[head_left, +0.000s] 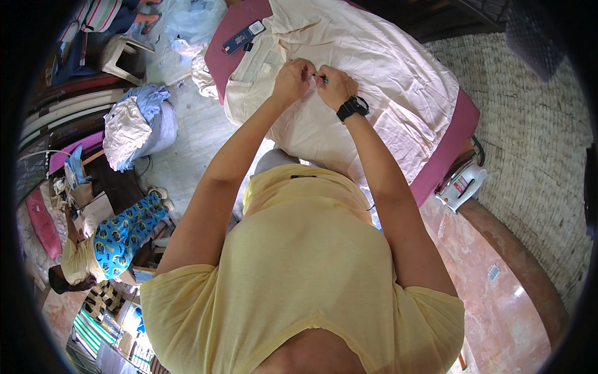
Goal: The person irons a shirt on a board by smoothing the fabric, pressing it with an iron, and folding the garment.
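A pale cream garment lies spread and creased over a maroon padded board. Above its middle, my left hand is closed, its fingertips pinched together; what they hold is hidden. Close beside it, my right hand, with a black watch on the wrist, is closed on a small dark object with a teal spot. Its kind is too small to tell. The fingertips of both hands nearly meet. On the garment's far left part lies a dark blue hang tag.
A white iron stands off the board's right edge. At left are a heaped bundle of clothes, a plastic stool and blue plastic bags. A person in blue patterned trousers sits at lower left; another person's legs show at upper left.
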